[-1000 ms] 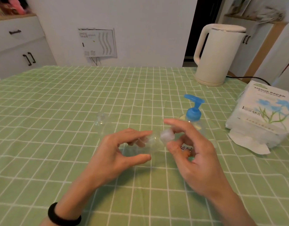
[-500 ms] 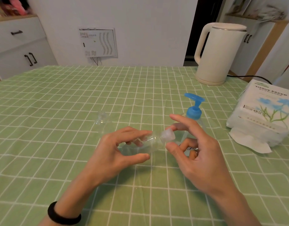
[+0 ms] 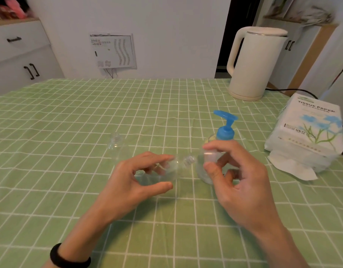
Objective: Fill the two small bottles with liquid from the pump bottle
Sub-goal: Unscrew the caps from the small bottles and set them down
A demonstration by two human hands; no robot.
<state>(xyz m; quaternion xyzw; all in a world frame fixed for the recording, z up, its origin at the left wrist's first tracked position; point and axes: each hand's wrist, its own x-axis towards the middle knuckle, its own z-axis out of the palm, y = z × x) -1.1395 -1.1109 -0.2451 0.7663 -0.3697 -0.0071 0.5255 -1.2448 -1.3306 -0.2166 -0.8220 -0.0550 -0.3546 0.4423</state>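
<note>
Nearest, a black wristband sits on the left wrist. Just past it, the left hand has its grip closed round a small clear bottle, thumb under and fingers over the body. The bottle is held on its side above the surface, its bare threaded neck pointing to three o'clock. The right hand pinches the bottle's cap between thumb and forefinger, just apart from the neck, so the mouth stands open.

The bottle looks like thin-walled plastic, empty and very light. A hard squeeze would likely dent it and the smooth round wall may slip, so the mid-body is the sensible hold, leaving the neck free. The cap is a small frosted cylinder, easy to drop or let roll.

At twelve o'clock from the right hand, partly hidden by it, stands the pump bottle, a clear body under a blue plastic pump head. With liquid inside it should be the heavier, steadier piece, best pressed on the pump's flat top with the body braced.

At ten o'clock from the left hand the second small bottle stands upright and capped on the green checked cloth, well apart. Farther off at two o'clock lies a soft tissue pack. Farthest back is a cream kettle — smooth and hard-shelled.
</note>
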